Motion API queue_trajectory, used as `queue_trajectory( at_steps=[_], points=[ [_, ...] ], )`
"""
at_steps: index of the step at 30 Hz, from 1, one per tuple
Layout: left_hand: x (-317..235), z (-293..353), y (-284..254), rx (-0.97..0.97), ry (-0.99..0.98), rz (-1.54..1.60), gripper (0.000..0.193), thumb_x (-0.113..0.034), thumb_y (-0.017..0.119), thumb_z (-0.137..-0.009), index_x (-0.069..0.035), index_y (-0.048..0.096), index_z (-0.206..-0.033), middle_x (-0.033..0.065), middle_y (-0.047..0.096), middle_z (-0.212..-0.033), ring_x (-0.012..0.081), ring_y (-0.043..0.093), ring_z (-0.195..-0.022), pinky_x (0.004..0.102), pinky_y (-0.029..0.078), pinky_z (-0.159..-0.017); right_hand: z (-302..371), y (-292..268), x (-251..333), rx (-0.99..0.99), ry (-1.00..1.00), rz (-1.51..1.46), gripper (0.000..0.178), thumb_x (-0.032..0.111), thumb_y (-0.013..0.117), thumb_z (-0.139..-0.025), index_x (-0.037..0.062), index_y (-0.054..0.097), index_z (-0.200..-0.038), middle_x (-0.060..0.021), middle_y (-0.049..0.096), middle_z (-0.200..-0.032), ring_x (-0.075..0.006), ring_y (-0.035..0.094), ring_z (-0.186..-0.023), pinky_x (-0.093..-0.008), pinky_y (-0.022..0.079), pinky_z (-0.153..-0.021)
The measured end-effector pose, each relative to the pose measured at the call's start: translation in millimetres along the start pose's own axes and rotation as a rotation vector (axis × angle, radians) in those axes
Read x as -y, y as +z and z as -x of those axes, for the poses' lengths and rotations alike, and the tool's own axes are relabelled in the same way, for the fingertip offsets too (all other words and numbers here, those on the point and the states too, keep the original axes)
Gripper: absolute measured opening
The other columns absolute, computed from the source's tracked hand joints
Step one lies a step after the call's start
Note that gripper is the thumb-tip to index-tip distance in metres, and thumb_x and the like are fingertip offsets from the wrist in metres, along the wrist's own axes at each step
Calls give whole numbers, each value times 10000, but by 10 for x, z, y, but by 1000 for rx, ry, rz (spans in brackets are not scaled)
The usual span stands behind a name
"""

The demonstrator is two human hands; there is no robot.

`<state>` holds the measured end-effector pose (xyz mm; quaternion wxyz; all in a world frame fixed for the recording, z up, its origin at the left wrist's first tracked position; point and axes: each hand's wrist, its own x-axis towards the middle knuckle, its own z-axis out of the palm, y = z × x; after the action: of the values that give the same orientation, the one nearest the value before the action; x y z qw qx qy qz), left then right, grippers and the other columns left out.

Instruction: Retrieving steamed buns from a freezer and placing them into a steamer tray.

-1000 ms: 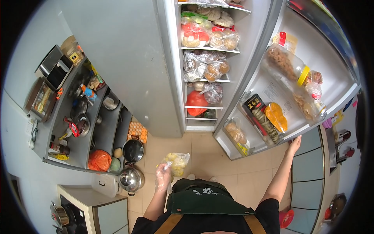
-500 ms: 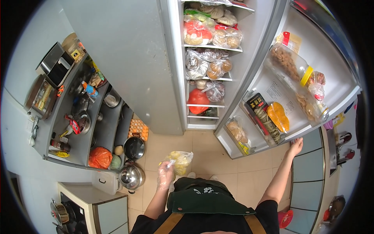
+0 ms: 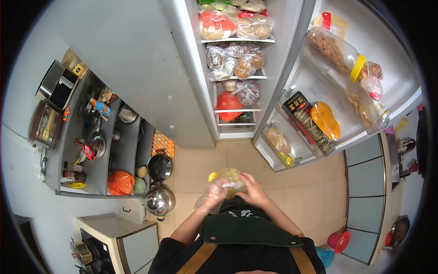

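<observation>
In front of my apron, a clear plastic bag of yellowish food (image 3: 232,175) is held between both hands. My left hand (image 3: 215,191), in a thin transparent plastic glove, is closed on the bag's near left side. Bare, my right hand (image 3: 253,191) grips the bag from the right with fingers curled over it. What kind of food is inside I cannot make out. Beyond the hands the fridge (image 3: 235,135) stands open, its shelves packed with bagged food. Its door (image 3: 337,91) is swung out to the right and holds a large yellow-lidded jar (image 3: 335,55) and several packages.
To the left, a grey shelf rack (image 3: 91,176) carries pans, bottles and an orange bag (image 3: 121,182). On the floor beside it are an egg tray (image 3: 163,144), a black pot (image 3: 159,167) and a lidded steel pot (image 3: 159,200). A red bucket (image 3: 338,241) stands lower right, by cabinets (image 3: 365,185).
My right hand has left the fridge door's edge and come to the bag beside my left hand. The view has shifted, and the fridge door stays open.
</observation>
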<state>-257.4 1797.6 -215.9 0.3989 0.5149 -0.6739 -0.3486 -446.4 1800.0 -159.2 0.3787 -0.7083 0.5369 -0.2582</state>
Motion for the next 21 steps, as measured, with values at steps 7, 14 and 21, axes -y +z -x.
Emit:
queue_trajectory(
  at_steps=[7,14,21],
  points=[
    [-786,-305,81,418,63,7,209,-90,525,-722,-51,553,-925,134,591,-881,328,571,-793,385,454,-683,132,-15,-181,-95,-55,106,499,126,661,-642,70,489,-1108,-124,516,-1014,-297,558,-858,-371,465,-713],
    [-732,-451,324,744,189,190,213,-107,553,-801,-69,553,-1011,112,575,-949,246,554,-887,316,435,-773,477,-62,-574,-326,40,-74,183,-19,585,-639,32,600,-814,-98,546,-762,-235,555,-690,-294,436,-591],
    [-408,-316,268,566,-198,451,204,-125,560,-832,-6,543,-997,57,581,-930,138,531,-869,272,423,-792,949,-459,-1477,-883,515,-333,105,116,596,-785,12,597,-799,9,524,-619,-91,483,-545,-229,381,-488]
  ],
)
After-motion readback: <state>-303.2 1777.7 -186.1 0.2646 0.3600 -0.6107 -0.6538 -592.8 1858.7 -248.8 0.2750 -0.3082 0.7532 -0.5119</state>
